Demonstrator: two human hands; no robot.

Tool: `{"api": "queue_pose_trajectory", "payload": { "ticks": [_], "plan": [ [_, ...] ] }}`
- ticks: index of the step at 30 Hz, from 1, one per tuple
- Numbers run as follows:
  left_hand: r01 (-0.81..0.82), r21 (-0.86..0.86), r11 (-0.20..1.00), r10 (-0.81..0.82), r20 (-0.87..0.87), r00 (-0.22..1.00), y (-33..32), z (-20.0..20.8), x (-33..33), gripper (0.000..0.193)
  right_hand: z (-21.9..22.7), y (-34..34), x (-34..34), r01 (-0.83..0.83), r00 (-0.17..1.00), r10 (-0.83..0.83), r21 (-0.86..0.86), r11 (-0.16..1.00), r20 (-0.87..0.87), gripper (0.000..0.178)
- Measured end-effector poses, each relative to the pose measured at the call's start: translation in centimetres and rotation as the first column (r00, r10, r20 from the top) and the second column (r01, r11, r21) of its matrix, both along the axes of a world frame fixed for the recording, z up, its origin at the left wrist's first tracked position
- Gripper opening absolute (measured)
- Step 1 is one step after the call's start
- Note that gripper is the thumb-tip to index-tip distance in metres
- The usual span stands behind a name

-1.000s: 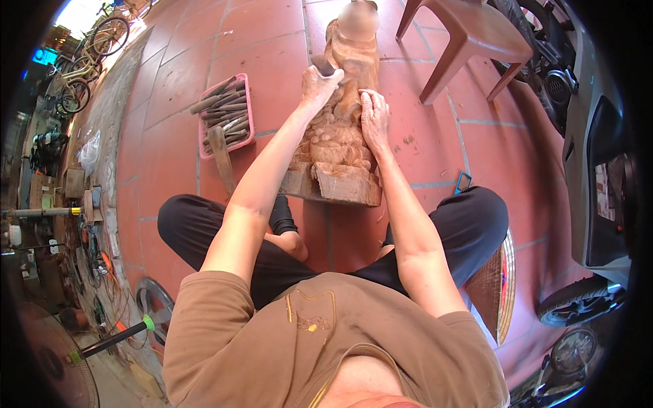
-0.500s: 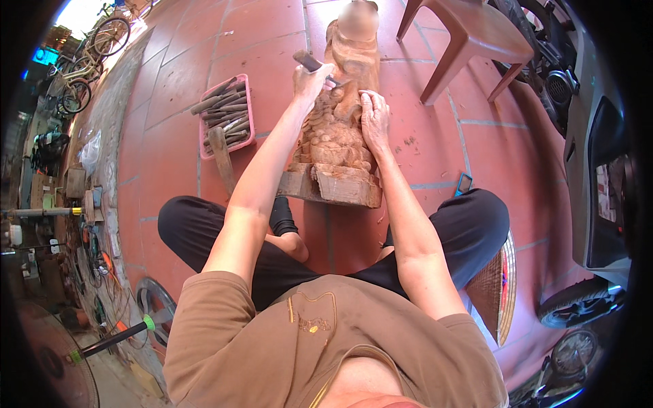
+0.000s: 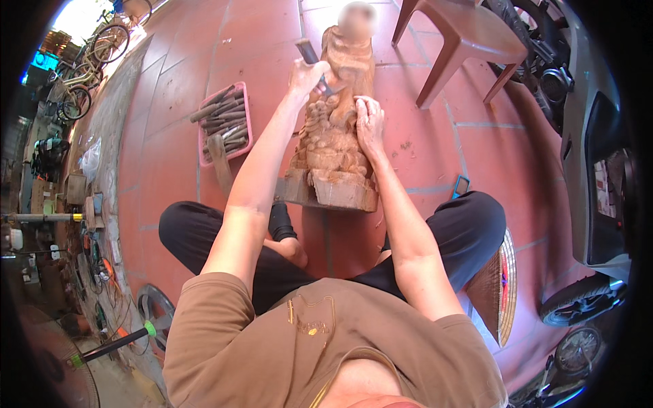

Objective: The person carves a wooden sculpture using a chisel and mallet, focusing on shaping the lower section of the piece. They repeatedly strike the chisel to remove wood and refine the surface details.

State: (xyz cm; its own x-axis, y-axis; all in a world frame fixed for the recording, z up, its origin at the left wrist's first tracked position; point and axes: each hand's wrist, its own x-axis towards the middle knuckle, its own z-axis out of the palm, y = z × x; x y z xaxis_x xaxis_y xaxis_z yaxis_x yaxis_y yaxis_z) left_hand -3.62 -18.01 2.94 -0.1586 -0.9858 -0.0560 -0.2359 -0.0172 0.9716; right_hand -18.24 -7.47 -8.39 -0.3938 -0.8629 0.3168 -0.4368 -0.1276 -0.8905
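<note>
A carved wooden statue (image 3: pixel 329 139) lies on its back on the floor in front of me, its flat base toward me and its blurred top end far away. My left hand (image 3: pixel 308 75) is closed round a wood chisel (image 3: pixel 307 51), the handle sticking up beyond the fist. The chisel's blade slants down to the right onto the carving around its middle. Against the statue's right side lies my right hand (image 3: pixel 369 122), fingers stretched over the wood close to the blade end and holding no tool.
Left of the statue, a pink basket (image 3: pixel 249 126) holds several wood-handled tools, with a wooden mallet (image 3: pixel 218 155) leaning at its near edge. A brown plastic chair (image 3: pixel 469 34) stands far right. A motorbike (image 3: pixel 592 156) is parked at right; a conical hat (image 3: pixel 496 292) lies by my knee.
The view has shifted slightly. My left hand has tilted the chisel a little, and its blade shows more against the wood. The right hand stays on the statue's side.
</note>
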Motion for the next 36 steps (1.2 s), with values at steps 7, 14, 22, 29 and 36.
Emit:
{"api": "queue_pose_trajectory", "payload": {
  "ticks": [7, 14, 22, 29, 36],
  "plan": [
    [-0.154, -0.102, 0.983, 0.136, -0.163, 0.977, 0.0, -3.4, 0.2, 0.019, -0.1, -0.2, 0.3, -0.018, 0.999, 0.017, 0.006, 1.000, 0.051, 0.028],
    [-0.182, -0.225, 0.957, 0.177, -0.042, 0.983, 1.3, -4.8, -1.5, 0.019, 0.1, -0.1, 0.1, 0.009, 1.000, -0.009, -0.002, 1.000, 0.000, 0.027],
    [0.067, -0.106, 0.992, -0.031, 0.308, 0.951, -1.1, -2.0, -1.4, 0.015, -0.1, -0.5, 0.3, 0.002, 1.000, -0.001, -0.025, 1.000, 0.009, 0.027],
    [-0.078, -0.156, 0.985, 0.091, 0.082, 0.992, -0.3, -1.1, -1.6, 0.020, -0.1, -0.1, -0.1, 0.026, 1.000, -0.026, -0.006, 1.000, 0.007, 0.027],
    [-0.077, -0.172, 0.982, 0.088, 0.056, 0.995, 1.0, -3.8, -2.5, 0.020, -0.1, 0.0, -0.1, 0.034, 0.999, -0.034, 0.001, 0.999, 0.014, 0.027]
  ]
}}
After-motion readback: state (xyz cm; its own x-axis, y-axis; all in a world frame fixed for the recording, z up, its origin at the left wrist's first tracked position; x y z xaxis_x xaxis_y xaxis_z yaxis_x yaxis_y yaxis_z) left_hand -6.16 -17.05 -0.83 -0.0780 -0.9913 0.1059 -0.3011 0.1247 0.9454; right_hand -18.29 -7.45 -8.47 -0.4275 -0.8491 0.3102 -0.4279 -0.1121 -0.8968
